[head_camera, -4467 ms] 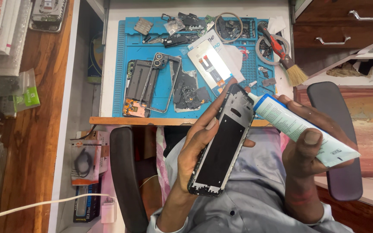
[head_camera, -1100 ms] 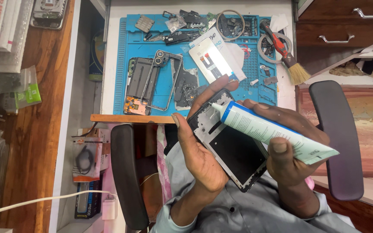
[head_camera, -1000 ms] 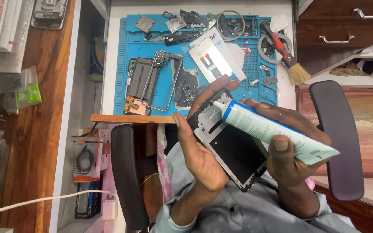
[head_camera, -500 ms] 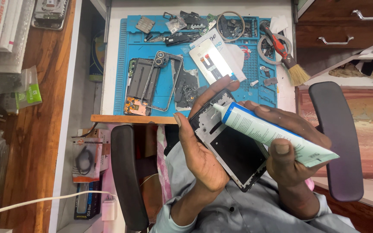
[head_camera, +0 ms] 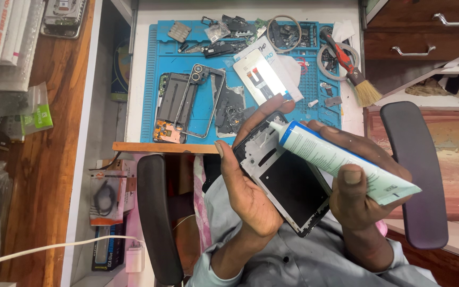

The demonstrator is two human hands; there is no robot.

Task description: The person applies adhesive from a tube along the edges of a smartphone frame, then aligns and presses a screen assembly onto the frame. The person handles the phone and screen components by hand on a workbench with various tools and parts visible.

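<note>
The left hand (head_camera: 248, 194) curls its fingers around a phone frame (head_camera: 285, 178), thumb along the near edge; the fingertips behind are mostly hidden. The right hand (head_camera: 354, 183) pinches a pale green glue tube (head_camera: 341, 162), nozzle touching the frame's top. Both hang over the lap, below the worktop's front edge (head_camera: 163, 147); the blue mat (head_camera: 152, 79) lies beyond.

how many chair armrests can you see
2. One armrest runs down the left side beside the left hand; the other armrest is on the right behind the right hand holding the tube.
</note>
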